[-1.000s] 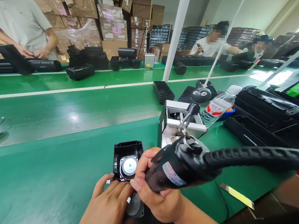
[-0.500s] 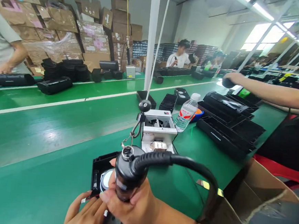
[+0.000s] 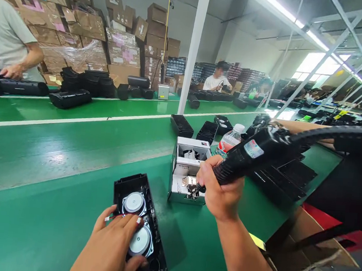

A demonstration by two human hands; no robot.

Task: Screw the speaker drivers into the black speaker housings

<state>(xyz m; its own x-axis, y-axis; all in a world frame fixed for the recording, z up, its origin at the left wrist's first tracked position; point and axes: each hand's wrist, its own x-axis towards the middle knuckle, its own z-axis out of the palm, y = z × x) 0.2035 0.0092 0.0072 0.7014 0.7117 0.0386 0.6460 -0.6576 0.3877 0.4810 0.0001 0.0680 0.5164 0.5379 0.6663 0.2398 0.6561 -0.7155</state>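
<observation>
Black corded tool (image 3: 245, 155) gripped in right hand (image 3: 222, 193), tip indistinct.
Loosely open left hand (image 3: 111, 240) lies over the housing (image 3: 153, 217), hiding part of the lower speaker (image 3: 139, 241).

A long black housing (image 3: 157, 234) lies open side up on the tabletop (image 3: 41, 233), two round, pale-backed speakers (image 3: 133, 202) seated in it one beyond the other (a thin red wire (image 3: 117, 216) ends in a white plug (image 3: 107, 219) at the housing's left edge). Right of the housing, a black corded screwdriver (image 3: 239, 162) slants down, its lower end at the front of an upright pale WEIXIN box (image 3: 185, 167).
</observation>
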